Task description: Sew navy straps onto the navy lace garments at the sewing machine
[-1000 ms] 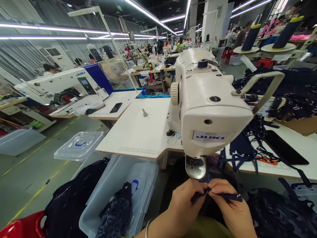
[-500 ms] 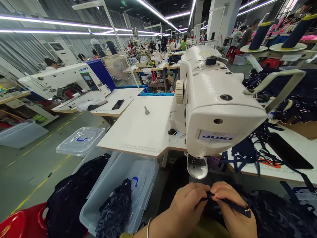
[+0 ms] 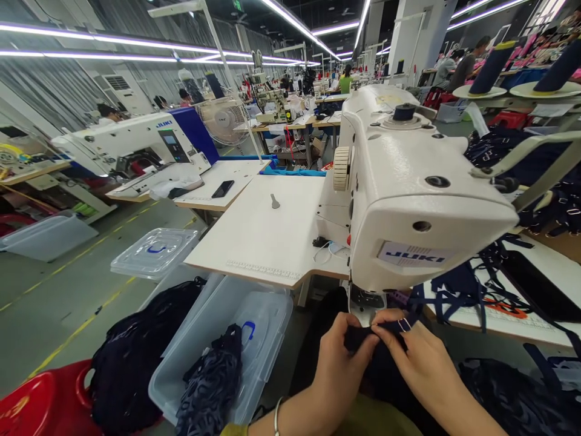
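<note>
Looming largest, the sewing machine stood ahead; near its lower end, the left hand and right hand both pinched the navy strap, where even tension seemed wise, its metal buckle best left untwisted.

Bangle: thin, silvery, is circling the left wrist
Sleeve: is showing olive-green
Top: is showing dimly, probably matching the sleeve
Left hand, right hand: are showing bare
</note>
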A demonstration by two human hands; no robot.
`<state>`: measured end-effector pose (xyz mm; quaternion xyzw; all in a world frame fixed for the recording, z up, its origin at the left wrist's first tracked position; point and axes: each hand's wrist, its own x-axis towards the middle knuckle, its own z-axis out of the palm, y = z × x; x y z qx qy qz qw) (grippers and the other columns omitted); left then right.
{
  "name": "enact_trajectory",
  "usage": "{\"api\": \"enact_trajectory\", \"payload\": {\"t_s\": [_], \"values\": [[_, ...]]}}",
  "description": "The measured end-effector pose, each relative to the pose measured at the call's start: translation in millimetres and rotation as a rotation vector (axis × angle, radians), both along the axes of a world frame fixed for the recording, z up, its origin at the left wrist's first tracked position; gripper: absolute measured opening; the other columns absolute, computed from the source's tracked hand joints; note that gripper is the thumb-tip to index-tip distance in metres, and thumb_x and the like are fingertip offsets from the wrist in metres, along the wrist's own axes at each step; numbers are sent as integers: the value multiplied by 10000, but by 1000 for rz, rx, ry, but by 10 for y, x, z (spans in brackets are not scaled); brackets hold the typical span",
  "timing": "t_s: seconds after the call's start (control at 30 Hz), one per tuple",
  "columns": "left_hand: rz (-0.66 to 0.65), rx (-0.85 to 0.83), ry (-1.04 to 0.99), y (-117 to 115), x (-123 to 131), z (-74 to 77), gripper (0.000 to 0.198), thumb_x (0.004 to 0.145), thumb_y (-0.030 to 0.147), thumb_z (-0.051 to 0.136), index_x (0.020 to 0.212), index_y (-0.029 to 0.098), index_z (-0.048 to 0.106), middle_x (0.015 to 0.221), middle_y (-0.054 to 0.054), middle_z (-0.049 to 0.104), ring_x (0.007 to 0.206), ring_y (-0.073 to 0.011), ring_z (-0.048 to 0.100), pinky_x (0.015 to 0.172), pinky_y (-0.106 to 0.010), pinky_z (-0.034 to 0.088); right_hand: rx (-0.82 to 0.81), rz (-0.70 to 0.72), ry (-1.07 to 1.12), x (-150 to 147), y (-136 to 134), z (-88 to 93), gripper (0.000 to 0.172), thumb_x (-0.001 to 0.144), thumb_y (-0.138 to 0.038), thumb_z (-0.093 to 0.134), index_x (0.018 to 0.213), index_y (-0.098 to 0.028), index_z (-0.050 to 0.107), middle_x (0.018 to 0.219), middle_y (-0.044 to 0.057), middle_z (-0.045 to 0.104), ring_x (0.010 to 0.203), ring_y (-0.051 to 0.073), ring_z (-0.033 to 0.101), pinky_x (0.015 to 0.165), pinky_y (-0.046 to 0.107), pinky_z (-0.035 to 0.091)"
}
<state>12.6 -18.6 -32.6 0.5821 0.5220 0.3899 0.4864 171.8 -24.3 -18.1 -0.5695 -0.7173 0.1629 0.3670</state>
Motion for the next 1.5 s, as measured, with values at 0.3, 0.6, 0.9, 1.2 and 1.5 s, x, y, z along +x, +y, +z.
{"api": "enact_trajectory", "payload": {"t_s": [0.3,0.6,0.9,1.2,1.5], "values": [[225,921,382,162,-182,92,285,861,221,644,1129,168,565,1072,-95,595,996,-202,603,853,-323,519,-381,-168,189,86,230,-35,293,871,-487,474,1000,-226,505,870,41,561,789,216,586,715,370,507],[-431,1202,872,296,-255,217,329,969,182,475,1292,188,538,1285,-29,594,1210,-154,501,1015,-303,369,-566,-56,559,117,330,75,367,829,-485,569,1077,-228,483,983,38,600,1006,216,566,892,353,475],[-316,1109,813,268,-205,99,304,969,181,500,1258,254,560,1268,39,611,1211,-121,482,965,-299,298,-352,-196,357,235,497,56,309,844,-470,514,693,-200,532,585,-23,520,557,152,523,515,261,452],[-169,1105,799,325,-111,90,268,956,313,530,1202,227,594,1187,8,652,1137,-156,547,971,-318,265,-80,-166,117,173,754,-9,206,773,-281,474,771,-224,671,644,46,697,789,265,680,723,357,548],[-141,1069,901,320,-76,167,328,923,368,543,1205,206,592,1136,-21,643,1123,-192,542,937,-322,293,43,-152,72,163,890,-89,215,785,-278,473,791,-252,687,702,83,718,943,329,664,804,453,545]]}}
